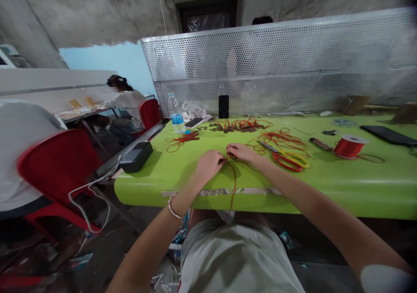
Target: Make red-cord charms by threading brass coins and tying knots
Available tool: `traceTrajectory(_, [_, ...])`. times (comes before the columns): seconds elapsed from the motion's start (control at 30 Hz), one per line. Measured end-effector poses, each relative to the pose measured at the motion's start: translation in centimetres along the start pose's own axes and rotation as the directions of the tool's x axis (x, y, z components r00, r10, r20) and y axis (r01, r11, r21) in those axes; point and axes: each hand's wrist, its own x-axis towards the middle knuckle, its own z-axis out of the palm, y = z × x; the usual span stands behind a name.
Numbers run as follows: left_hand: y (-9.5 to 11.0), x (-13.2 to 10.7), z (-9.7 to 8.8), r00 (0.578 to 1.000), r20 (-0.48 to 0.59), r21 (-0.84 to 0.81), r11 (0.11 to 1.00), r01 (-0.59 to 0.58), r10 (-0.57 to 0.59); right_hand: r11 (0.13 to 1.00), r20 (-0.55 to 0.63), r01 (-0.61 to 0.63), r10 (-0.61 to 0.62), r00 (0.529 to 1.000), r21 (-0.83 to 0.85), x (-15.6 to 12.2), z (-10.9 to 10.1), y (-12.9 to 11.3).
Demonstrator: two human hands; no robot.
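Observation:
My left hand (210, 162) and my right hand (243, 153) meet over the green table (342, 184), both pinched closed on a red cord (233, 182) that hangs down over the table's front edge toward my lap. Just right of my right hand lie scissors (288, 158) with red and yellow handles, on a tangle of red cord (283, 138). A silver bangle circles my left wrist.
A red cord spool (350, 146), a small knife (321, 144), a water bottle (176, 112), two phones (223, 106), a black box (137, 157) and cord pieces with coins (237, 125) lie on the table. A perforated metal screen (276, 62) backs it. Red chairs (55, 167) and other people are at left.

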Motion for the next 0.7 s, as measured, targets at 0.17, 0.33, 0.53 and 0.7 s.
traceTrajectory(0.17, [0.8, -0.1, -0.7, 0.998, 0.066, 0.088, 0.996, -0.022, 0.016, 0.998, 0.014, 0.039, -0.04, 0.999, 0.056, 0.0, 0.0, 0.1])
traceTrajectory(0.33, [1.6, 0.6, -1.3, 0.993, 0.118, 0.117, 0.993, 0.008, -0.022, 0.995, 0.043, 0.065, -0.068, 0.997, 0.081, -0.7, -0.6, -0.5])
traceTrajectory(0.53, [2.1, 1.0, -1.6, 0.987, 0.137, 0.122, 0.991, 0.062, -0.079, 0.986, 0.052, 0.103, -0.111, 0.992, 0.131, -1.6, -1.3, -0.2])
traceTrajectory(0.7, [2.1, 0.8, -1.6, 0.984, 0.141, 0.121, 0.988, 0.094, -0.111, 0.976, 0.084, 0.165, -0.178, 0.98, 0.144, -1.9, -1.4, 0.8])
